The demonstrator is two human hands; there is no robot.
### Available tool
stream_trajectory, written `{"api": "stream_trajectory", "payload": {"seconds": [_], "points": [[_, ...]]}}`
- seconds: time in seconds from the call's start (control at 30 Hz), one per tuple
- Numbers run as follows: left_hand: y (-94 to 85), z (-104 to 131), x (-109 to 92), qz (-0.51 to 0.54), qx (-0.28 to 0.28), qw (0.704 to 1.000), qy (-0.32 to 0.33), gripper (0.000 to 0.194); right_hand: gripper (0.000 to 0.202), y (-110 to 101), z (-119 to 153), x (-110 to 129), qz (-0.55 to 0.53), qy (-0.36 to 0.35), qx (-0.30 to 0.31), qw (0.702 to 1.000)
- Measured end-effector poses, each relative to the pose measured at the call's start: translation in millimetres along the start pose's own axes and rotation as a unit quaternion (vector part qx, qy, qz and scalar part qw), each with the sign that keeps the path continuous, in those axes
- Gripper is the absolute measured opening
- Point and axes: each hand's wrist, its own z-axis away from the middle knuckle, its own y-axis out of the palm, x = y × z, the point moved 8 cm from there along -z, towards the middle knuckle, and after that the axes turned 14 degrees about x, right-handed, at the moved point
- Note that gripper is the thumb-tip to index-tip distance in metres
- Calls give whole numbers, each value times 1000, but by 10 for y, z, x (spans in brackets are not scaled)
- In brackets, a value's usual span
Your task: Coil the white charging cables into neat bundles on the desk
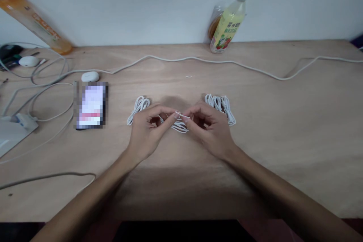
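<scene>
My left hand (pixel 147 128) and my right hand (pixel 211 130) meet over the middle of the table, thumbs and forefingers pinched. Between their fingertips stretches a short, thin white twist tie (pixel 185 116), one end in each hand. Just beneath lies a coiled white cable (pixel 179 125), partly hidden by the fingers. One bundled white cable (pixel 138 109) rests beyond my left hand. Bundled white cables (pixel 217 102) lie side by side past my right hand, which covers part of them. A small white loop (pixel 188 76) sits farther back on the wood.
A phone (pixel 91 106) lies at left, with a white earbud case (pixel 90 76) behind it. A long white cable (pixel 193 58) crosses the back. Against the wall stand a yellow drink bottle (pixel 228 26) and an orange one (pixel 39 24). Loose cords and a white power strip (pixel 14 132) occupy the left.
</scene>
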Motion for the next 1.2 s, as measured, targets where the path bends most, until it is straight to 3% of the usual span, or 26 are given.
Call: {"api": "stream_trajectory", "payload": {"seconds": [0.47, 1.2], "points": [[0, -1, -42, -6, -2, 1000, 18, 6, 8, -3, -3, -7, 29, -13, 8, 999], [31, -21, -38, -35, 11, 999, 30, 8, 11, 17, -48, -155, -28, 54, 57, 997]]}}
